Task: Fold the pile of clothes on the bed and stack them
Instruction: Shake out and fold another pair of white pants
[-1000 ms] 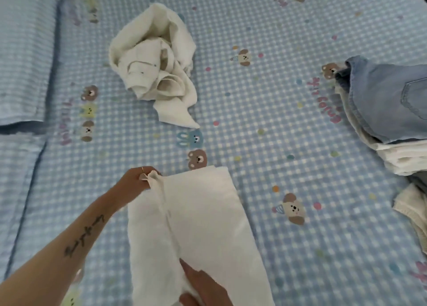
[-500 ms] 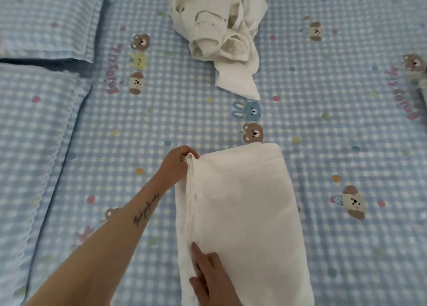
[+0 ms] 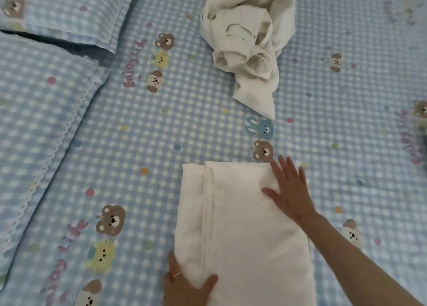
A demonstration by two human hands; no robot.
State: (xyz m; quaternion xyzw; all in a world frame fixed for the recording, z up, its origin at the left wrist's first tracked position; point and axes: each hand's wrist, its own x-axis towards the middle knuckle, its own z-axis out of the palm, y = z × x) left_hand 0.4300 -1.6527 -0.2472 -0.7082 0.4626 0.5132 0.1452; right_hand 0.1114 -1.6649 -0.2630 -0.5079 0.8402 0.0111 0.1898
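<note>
A white garment (image 3: pixel 245 236), folded into a long rectangle, lies flat on the blue checked bed sheet (image 3: pixel 138 144) at the lower middle. My left hand (image 3: pixel 184 285) holds its near-left corner, with the thumb on top and some fingers hidden under the fabric. My right hand (image 3: pixel 288 190) lies flat with spread fingers on the garment's far-right corner. A crumpled cream garment (image 3: pixel 249 47) sits farther up the bed, apart from both hands.
Two pillows in the same blue check lie at the left, one near (image 3: pixel 41 111) and one far (image 3: pixel 60 7). Bare sheet surrounds the folded garment on the left, right and far sides.
My left hand let go of the far-left corner and came to the near-left corner. My right hand went from the near edge up to the far-right corner. The view shifted left.
</note>
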